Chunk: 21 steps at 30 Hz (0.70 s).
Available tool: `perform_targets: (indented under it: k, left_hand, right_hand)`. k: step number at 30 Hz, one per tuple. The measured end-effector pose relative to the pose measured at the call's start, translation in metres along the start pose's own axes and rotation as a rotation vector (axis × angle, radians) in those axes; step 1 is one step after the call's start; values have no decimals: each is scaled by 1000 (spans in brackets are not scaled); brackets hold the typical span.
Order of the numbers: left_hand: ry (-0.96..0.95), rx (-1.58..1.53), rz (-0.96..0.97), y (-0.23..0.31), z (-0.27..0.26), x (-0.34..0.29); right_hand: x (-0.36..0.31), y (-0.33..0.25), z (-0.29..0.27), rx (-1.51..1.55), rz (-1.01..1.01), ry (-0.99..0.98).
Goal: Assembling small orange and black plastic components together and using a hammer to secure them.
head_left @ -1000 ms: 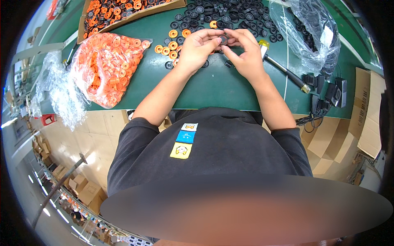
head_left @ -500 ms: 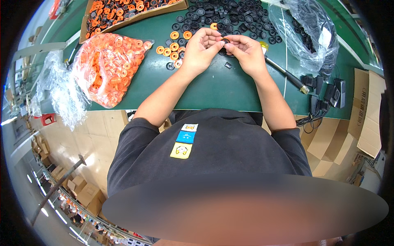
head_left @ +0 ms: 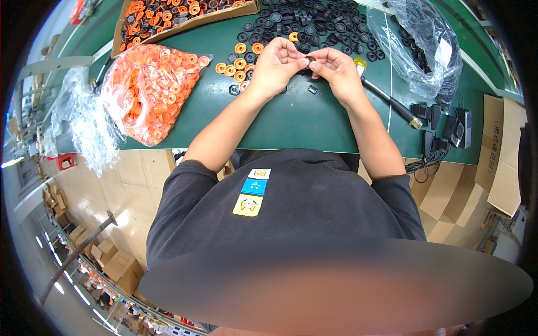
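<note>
My left hand (head_left: 276, 67) and my right hand (head_left: 339, 71) meet over the far part of the green table. Between the thumbs and fingertips of both is a small round black cap (head_left: 309, 57), mostly covered by the fingers. Loose orange caps (head_left: 240, 63) lie left of my left hand, with a few black ones among them. Beyond my fingers spreads a pile of black caps (head_left: 336, 26). A small black square piece (head_left: 312, 89) lies on the table just below my hands.
At left is a clear bag of orange caps (head_left: 154, 92) beside crumpled clear plastic (head_left: 92, 120). A cardboard tray (head_left: 196, 22) holds orange and black parts. To the right are a black-handled tool (head_left: 392, 101), a clear bag with black caps (head_left: 417, 53) and black adapters with cables (head_left: 443, 131).
Both hands stay nearly in place, still pinching the cap. The cap has turned slightly, and the fingertips have shifted on it a little.
</note>
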<state>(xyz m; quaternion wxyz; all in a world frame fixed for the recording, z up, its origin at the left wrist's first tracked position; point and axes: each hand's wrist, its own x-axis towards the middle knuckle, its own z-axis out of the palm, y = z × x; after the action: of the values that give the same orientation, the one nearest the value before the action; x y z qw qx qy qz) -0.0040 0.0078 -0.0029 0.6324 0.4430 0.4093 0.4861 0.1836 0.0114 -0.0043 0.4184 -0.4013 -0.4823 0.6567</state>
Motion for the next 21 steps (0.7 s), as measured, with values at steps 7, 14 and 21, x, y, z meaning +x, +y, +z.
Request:
perform_targets:
  k: [7, 14, 21]
  left_hand:
    - [8, 48, -4, 4, 1, 0]
    - [-8, 17, 15, -1, -1, 3]
    - [-326, 738, 388, 4, 21, -18]
  right_hand:
    - [0, -2, -1, 13, 2, -5]
    - [-7, -16, -1, -70, -116, 34]
    - [-72, -55, -74, -1289, -262, 350]
